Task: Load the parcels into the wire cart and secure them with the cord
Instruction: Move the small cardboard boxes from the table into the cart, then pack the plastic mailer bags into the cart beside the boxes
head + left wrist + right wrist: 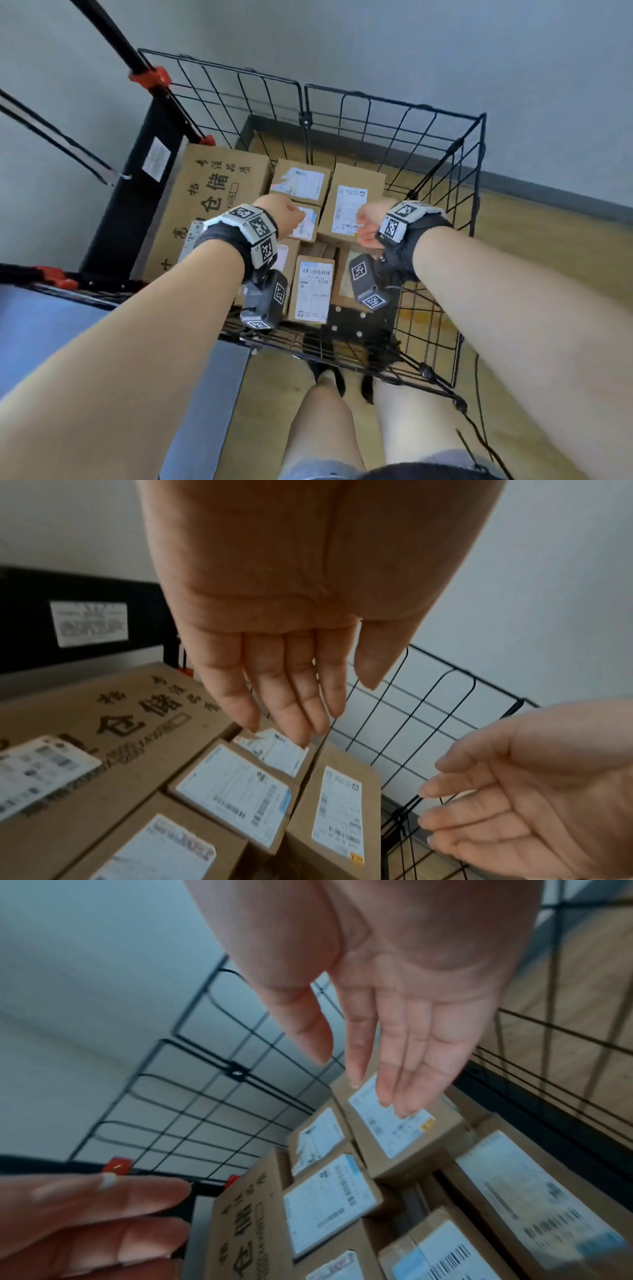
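The black wire cart [442,137] stands in front of me with brown cardboard parcels inside. A large box with black printed characters [209,202] fills its left side. Smaller boxes with white shipping labels [349,205] [313,291] lie packed beside it. My left hand [279,214] hovers over the small parcels, fingers straight and empty [291,704]. My right hand [368,226] hovers a little to its right over a labelled parcel [394,1131], fingers also straight and empty [387,1069]. Neither hand holds a cord, and I cannot pick one out for certain.
A black frame with red clamps [150,75] rises at the cart's left. A blue-grey surface [51,325] lies at lower left. Wooden floor [534,246] and a grey wall surround the cart. My legs [325,428] stand against its near wire side.
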`<state>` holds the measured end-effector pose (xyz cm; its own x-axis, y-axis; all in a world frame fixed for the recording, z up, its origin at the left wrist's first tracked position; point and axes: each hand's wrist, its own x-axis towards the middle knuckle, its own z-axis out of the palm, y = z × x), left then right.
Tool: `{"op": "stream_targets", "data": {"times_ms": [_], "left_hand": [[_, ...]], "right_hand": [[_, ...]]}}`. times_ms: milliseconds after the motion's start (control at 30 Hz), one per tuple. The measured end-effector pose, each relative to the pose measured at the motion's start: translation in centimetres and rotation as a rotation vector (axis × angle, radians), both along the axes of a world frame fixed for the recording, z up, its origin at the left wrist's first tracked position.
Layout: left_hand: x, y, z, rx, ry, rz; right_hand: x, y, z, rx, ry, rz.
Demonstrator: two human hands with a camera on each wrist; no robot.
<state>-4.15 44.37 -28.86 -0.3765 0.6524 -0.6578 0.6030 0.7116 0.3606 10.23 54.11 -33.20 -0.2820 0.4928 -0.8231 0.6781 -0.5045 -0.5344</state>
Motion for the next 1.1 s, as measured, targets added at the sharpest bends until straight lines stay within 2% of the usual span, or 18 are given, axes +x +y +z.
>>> {"op": "stream_targets", "data": {"times_ms": [100, 233, 400, 500, 567, 700, 933, 1100], "left_hand": [[-0.2, -1.5, 2.9, 0.024, 0.058, 0.023], [0.6, -3.6, 6.5, 0.06, 0.128, 0.125], [3.6, -7.1, 10.2, 0.088, 0.221, 0.288], [6.1, -9.7, 12.3, 0.096, 0.254, 0.419], [7.7, -11.7, 13.8, 0.116, 0.31, 0.481], [10.7, -16.8, 17.2, 0.113, 0.406, 0.58], [14.1, -28.3, 21.2, 0.082, 0.521, 0.805], [16.4, -37.5, 22.6, 0.077, 0.56, 0.963]], "right_hand": [[-1.0, 0.4, 2.6, 0.072, 0.034, 0.033], [-2.1, -0.1, 6.2, 0.195, 0.022, 0.245], [-2.1, -2.3, 10.8, 0.408, -0.008, 0.627], [-1.6, -4.9, 14.4, 0.633, -0.104, 0.937], [-1.2, -6.8, 16.9, 0.769, -0.104, 1.113], [-1.1, -11.7, 20.6, 0.917, -0.052, 1.375], [-1.2, -23.5, 25.6, 0.959, 0.174, 1.601], [-1.3, -32.8, 27.1, 0.973, 0.285, 1.745]]}}
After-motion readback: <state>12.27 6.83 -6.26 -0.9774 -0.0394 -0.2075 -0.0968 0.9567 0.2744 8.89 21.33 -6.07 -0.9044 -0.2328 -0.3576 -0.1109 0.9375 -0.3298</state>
